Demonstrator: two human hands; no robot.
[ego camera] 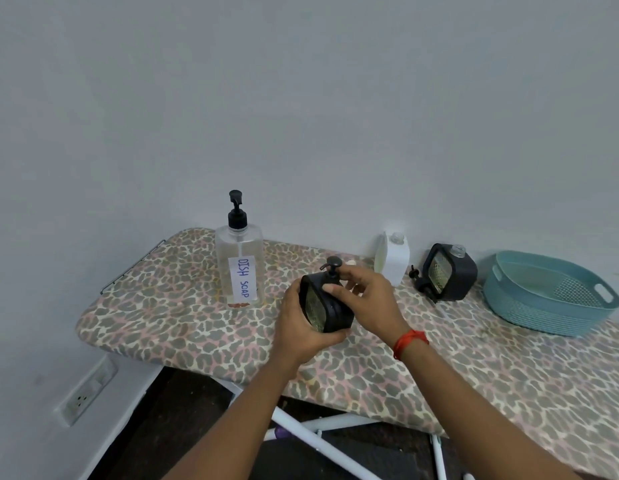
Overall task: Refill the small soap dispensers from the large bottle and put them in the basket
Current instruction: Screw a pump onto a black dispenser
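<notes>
A small black dispenser (327, 311) with its black pump fitted on top is held above the board, tilted. My left hand (303, 322) grips its body from the left and below. My right hand (367, 297) holds its upper right side, fingers curled near the pump. The large clear bottle (239, 268), labelled DISH SOAP and with a black pump, stands upright at the left. A white dispenser (394, 259) and a second black dispenser (448, 273) stand uncapped at the back. A loose black pump (419, 280) lies beside the second black one. The teal basket (509, 299) sits at the right.
Everything rests on a leopard-print ironing board (183, 317) against a grey wall. White board legs (311, 441) and dark floor show beneath. A wall socket (84, 393) is at the lower left.
</notes>
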